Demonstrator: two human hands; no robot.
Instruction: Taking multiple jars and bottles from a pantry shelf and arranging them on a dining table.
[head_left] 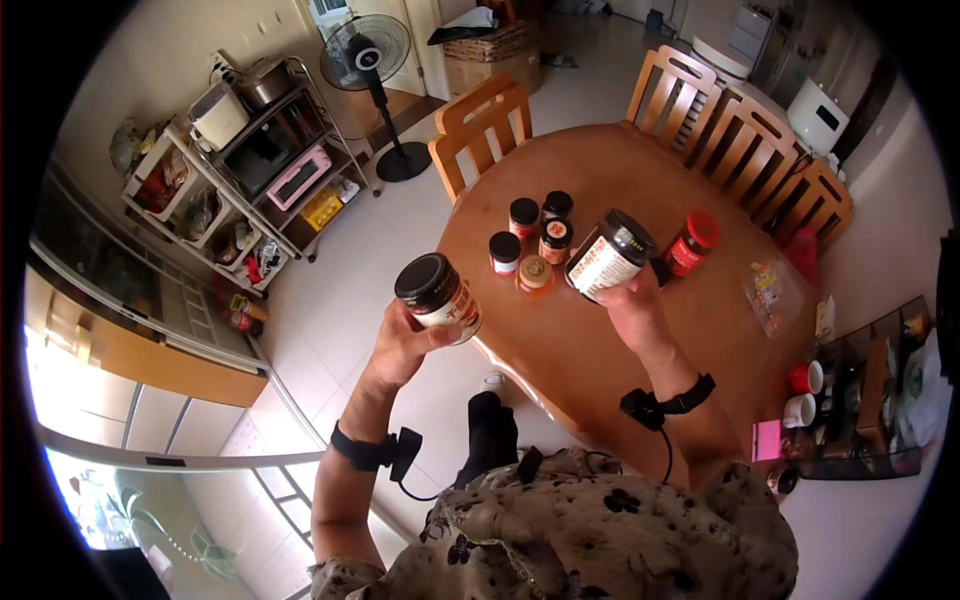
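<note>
My left hand (398, 345) is closed around a glass jar (450, 308) with a black lid and a pale and red label, held off the table's left edge. In my right hand (635, 308) is a larger dark jar (600, 262) with a black lid and a white printed label, tilted above the tabletop. Between the two hands several small jars (522, 218) with dark lids stand in a cluster. At the near side of that cluster is a honey-coloured jar (536, 278) with a tan lid. Right of my right hand stands a jar with a red lid (702, 230).
The brown wooden table (600, 370) has rounded edges, with chairs (745, 140) along its far side. A clear plastic packet (768, 300) lies at its right. Cups (800, 410) stand by a dark rack. A fan (370, 60) and a wheeled shelf (280, 150) stand at the far left.
</note>
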